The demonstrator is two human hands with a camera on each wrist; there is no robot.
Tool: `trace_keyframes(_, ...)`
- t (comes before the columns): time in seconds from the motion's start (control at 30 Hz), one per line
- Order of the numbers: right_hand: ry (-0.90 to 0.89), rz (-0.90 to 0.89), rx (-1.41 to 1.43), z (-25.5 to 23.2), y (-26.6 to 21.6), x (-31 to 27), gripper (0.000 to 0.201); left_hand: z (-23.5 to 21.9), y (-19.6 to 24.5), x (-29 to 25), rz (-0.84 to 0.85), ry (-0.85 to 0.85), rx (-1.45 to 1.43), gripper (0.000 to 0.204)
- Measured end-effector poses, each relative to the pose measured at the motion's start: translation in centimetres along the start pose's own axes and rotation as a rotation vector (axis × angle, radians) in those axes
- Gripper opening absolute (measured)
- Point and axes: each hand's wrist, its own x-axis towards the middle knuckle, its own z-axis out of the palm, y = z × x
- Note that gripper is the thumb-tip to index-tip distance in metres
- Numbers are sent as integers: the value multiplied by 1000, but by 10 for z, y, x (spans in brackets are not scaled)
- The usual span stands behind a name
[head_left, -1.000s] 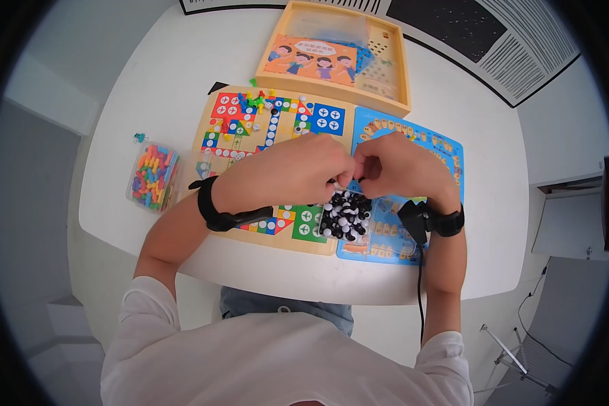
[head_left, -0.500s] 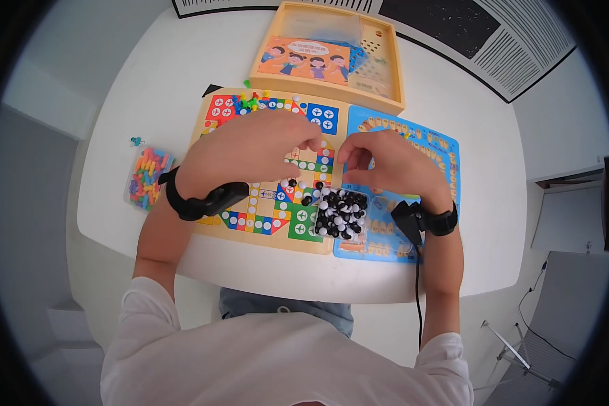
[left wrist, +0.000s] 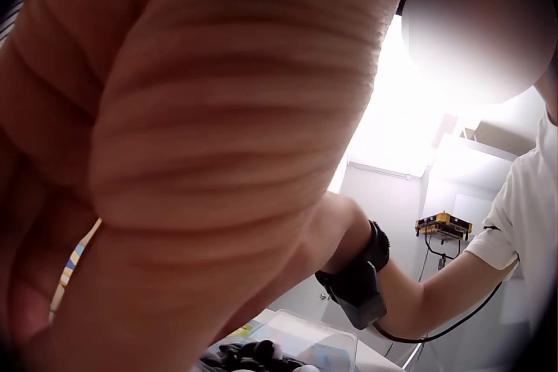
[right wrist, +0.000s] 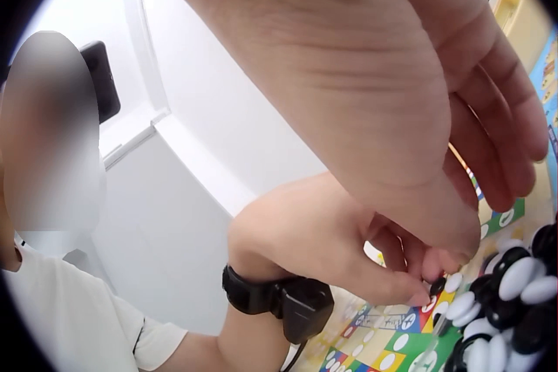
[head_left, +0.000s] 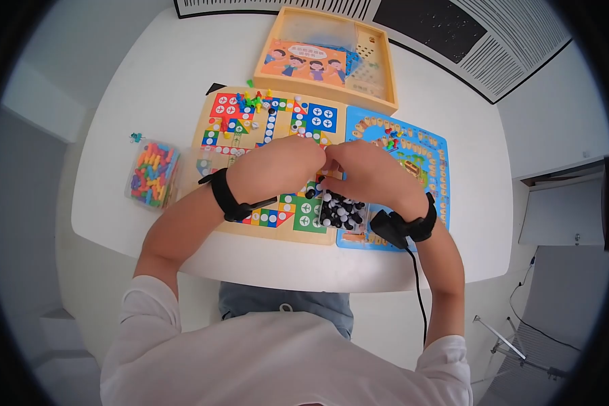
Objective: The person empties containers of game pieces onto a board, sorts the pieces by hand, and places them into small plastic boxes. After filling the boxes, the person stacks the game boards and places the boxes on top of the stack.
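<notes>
Both hands meet over the middle of a wooden ludo-style board [head_left: 308, 234], near a clear plastic box [left wrist: 330, 337] full of black and white pieces [head_left: 342, 213]. The left hand [head_left: 277, 166] reaches in from the left with bent fingers. In the right wrist view its thumb and fingertips are right at a black piece [right wrist: 437, 286] lying beside the box; I cannot tell whether they pinch it. Loosely bent, the right hand [head_left: 369, 172] arches over the box's far side. Its thumb [right wrist: 458, 245] comes close to the left fingertips in the right wrist view.
A blue game board [head_left: 434, 149] adjoins on the right. Behind stands a wooden tray [head_left: 392, 88] with an orange booklet [head_left: 304, 62]. Coloured pawns [head_left: 254, 101] cluster at the board's far left. A box of bright pegs [head_left: 154, 172] stands left. A cable [head_left: 418, 284] hangs from the right wrist.
The hands drew apart half a second ago, showing loose black and white pieces on the board. Now the left hand has moved back right and the right hand left, so they meet again.
</notes>
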Motion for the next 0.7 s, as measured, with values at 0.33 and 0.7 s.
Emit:
trace_keyframes(0.33,-202,168,-272,0,-32,-11,43,-1,-13,14,-29,-42,-23,22)
trace_keyframes(0.7,-206,144,-100,-11,-22,-10,52,-9,-16,13,-19,-101,-99,19)
